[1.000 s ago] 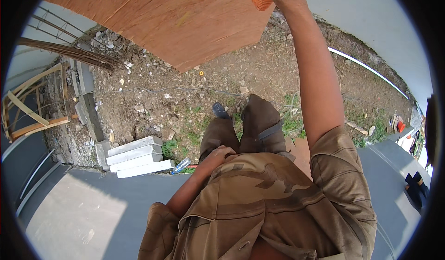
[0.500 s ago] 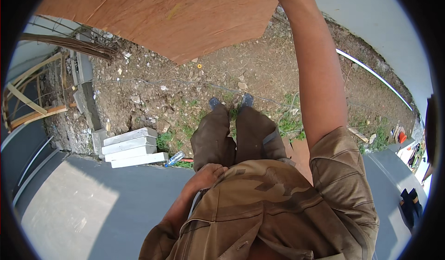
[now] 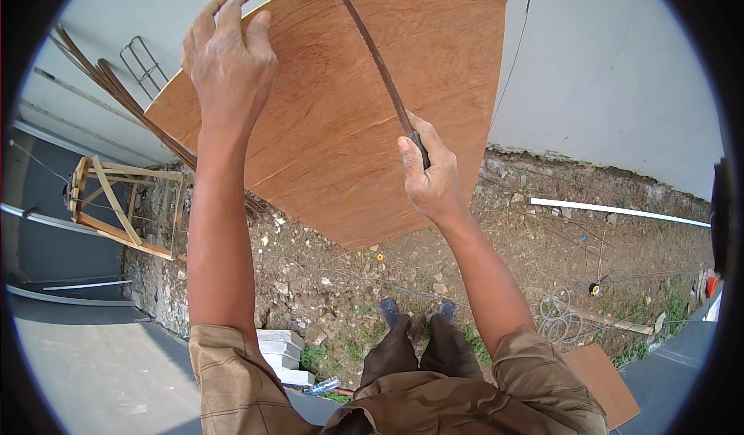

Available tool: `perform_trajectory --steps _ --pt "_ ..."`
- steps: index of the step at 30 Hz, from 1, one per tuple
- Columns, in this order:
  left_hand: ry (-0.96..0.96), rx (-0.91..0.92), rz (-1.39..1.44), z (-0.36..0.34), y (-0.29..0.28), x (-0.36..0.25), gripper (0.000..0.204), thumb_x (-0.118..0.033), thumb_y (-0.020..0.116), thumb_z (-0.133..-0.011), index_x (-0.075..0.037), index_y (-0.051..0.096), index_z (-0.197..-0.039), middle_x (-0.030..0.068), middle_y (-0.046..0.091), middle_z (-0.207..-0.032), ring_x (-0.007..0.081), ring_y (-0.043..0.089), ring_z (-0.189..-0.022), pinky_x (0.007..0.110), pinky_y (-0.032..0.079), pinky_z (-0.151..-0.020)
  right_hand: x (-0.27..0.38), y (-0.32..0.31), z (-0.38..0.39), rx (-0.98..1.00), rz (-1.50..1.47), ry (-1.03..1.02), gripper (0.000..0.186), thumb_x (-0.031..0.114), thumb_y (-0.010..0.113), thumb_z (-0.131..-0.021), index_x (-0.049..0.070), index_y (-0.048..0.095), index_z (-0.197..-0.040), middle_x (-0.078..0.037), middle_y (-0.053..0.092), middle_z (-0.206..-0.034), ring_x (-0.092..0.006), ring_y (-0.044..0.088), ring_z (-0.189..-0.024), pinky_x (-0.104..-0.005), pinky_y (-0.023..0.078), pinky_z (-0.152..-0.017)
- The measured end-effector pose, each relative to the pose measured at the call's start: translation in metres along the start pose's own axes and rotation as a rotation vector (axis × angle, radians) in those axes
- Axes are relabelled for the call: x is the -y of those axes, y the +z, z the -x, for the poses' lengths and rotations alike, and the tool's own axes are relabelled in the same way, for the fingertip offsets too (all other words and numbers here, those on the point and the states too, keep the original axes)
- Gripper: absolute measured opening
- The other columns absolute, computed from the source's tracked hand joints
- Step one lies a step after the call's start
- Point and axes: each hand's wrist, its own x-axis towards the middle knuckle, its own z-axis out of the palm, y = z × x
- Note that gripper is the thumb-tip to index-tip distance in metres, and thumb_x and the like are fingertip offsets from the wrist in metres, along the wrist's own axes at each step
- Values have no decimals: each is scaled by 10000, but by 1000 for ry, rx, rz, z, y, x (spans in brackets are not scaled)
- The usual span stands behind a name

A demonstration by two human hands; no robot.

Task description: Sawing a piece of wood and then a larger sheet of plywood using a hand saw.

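Note:
A large reddish-brown plywood sheet (image 3: 349, 163) stands in front of me near the pale wall. My right hand (image 3: 435, 167) is wrapped round the dark handle of a saw (image 3: 376, 59). Its long, thin, toothed blade extends up across the sheet toward the top edge. Up at the sheet's upper left edge is my left hand (image 3: 232, 55), its fingers spread and slightly bent. Nothing shows in that hand; whether it touches the edge is unclear.
Rubble ground lies under my feet. Around me are a wooden frame (image 3: 116, 229), rusty rods (image 3: 116, 86), stacked white blocks (image 3: 280, 350), a clear bottle (image 3: 324, 387), tangled wire (image 3: 558, 319), a white strip (image 3: 620, 210), a tape measure (image 3: 594, 288) and a plywood piece (image 3: 601, 384).
My left hand has risen from my waist to the sheet's upper edge. My right hand, earlier beside an orange object at the top, is now lower with the saw. The view has tilted up.

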Motion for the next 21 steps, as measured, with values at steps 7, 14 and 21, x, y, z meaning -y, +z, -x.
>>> perform_trajectory --steps 7,14,21 --pt "-247 531 -134 -49 44 -4 751 -726 243 -901 -160 733 -963 143 705 -872 346 658 -901 441 503 -731 2 -13 22 26 -88 7 420 228 546 -968 53 503 -1347 -88 596 -783 -133 541 -629 -295 474 -626" --pt "-258 518 -121 -46 36 -7 659 -675 335 -918 -147 716 -813 127 697 -778 338 660 -777 433 492 -645 34 -1 2 -83 135 -187 405 117 532 -962 82 494 -1365 -149 673 -981 -178 613 -704 -321 506 -676" --pt "-204 485 -121 -44 41 -4 637 -635 364 -934 -134 684 -705 127 672 -692 337 647 -696 445 471 -595 55 -11 -14 62 95 4 410 129 522 -964 92 483 -1370 -172 676 -1002 -251 676 -810 -327 516 -734"
